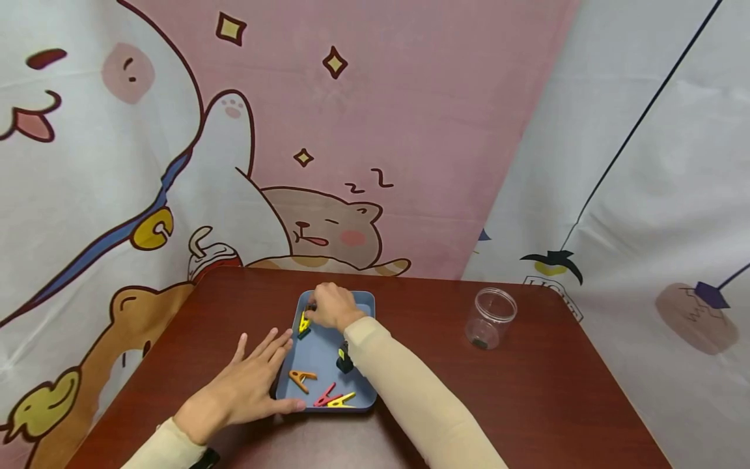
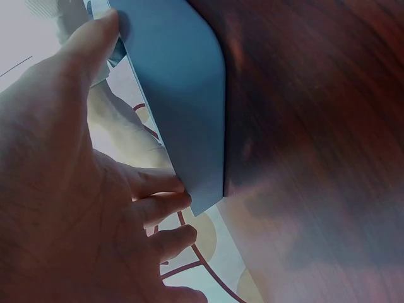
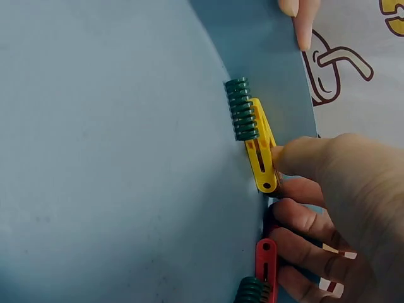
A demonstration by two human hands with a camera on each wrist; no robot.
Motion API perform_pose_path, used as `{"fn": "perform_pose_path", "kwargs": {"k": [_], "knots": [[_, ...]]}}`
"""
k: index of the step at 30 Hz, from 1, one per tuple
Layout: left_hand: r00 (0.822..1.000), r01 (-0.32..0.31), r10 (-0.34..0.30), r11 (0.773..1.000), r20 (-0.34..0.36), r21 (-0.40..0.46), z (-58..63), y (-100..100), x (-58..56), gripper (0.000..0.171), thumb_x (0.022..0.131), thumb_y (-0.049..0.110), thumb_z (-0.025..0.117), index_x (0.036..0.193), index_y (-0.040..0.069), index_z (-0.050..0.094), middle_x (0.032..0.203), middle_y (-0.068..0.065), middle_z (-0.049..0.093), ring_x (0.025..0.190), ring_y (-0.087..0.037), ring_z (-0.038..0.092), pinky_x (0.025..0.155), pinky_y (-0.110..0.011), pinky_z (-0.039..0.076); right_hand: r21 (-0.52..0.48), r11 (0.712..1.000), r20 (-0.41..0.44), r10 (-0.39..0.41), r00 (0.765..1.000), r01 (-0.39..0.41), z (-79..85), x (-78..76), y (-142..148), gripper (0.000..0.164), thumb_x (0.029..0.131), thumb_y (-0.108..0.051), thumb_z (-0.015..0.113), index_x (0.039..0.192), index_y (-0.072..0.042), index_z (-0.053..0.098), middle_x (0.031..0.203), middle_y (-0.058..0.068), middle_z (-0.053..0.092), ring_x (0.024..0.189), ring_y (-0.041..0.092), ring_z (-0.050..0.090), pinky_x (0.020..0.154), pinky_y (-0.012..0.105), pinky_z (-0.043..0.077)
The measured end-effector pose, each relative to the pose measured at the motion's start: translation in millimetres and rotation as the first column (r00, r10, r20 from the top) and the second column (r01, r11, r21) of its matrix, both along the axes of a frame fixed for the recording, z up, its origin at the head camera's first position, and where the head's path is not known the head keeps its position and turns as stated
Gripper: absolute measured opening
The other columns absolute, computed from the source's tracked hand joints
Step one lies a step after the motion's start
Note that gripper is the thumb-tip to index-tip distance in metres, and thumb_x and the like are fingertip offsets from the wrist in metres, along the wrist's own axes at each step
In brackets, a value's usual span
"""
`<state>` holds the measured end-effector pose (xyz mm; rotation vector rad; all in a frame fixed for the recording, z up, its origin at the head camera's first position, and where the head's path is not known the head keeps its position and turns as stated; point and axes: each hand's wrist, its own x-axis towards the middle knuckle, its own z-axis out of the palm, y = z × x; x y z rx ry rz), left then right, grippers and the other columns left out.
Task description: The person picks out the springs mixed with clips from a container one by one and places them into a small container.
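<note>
My right hand (image 1: 333, 306) reaches into the far left part of a blue tray (image 1: 319, 355). Its thumb and index finger pinch a yellow clothespin (image 3: 262, 161) by one side, and a green coil spring (image 3: 242, 110) lies against that clothespin's other end. Just below, a red clothespin (image 3: 266, 259) beside another green spring (image 3: 251, 290) sits close to the other fingers. My left hand (image 1: 246, 384) has its fingers spread, resting along the tray's left rim with the thumb at the near corner. In the left wrist view, its fingertips touch the tray wall (image 2: 183, 101).
Near the tray's front lie an orange clothespin (image 1: 301, 379), a pink-red one (image 1: 326, 395) and a yellow one (image 1: 342, 400). A black piece with yellow (image 1: 344, 360) is partly behind the right sleeve. A clear jar (image 1: 491, 319) with a dark item inside stands right on the brown table (image 1: 527, 384).
</note>
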<state>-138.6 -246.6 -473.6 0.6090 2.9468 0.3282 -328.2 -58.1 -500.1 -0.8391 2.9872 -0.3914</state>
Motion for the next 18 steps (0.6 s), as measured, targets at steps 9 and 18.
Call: {"fn": "perform_pose_path", "kwargs": {"k": [9,18], "knots": [[1.0,-0.005,0.005,1.0,0.014,0.005,0.2,0.6,-0.2,0.131,0.091,0.093,0.074,0.178,-0.001,0.044,0.192,-0.015,0.035,0.179,-0.048,0.031,0.134,-0.093,0.015,0.002,1.0,0.036,-0.022,0.999,0.021,2.9,0.5,-1.3,0.024,0.102,-0.044,0.092,0.115,-0.025,0.094,0.116,-0.007,0.089,0.09,0.012,0.079,0.076,0.034,0.064],[1.0,-0.01,0.01,1.0,0.018,0.009,-0.5,0.6,-0.2,0.131,0.091,0.092,0.075,0.178,0.0,0.044,0.192,-0.015,0.035,0.179,-0.048,0.031,0.134,-0.093,0.014,0.024,0.999,0.078,-0.028,0.997,0.026,14.4,5.7,1.2,0.023,0.098,-0.047,0.096,0.104,-0.025,0.091,0.107,-0.008,0.086,0.089,0.012,0.077,0.079,0.035,0.064]]}}
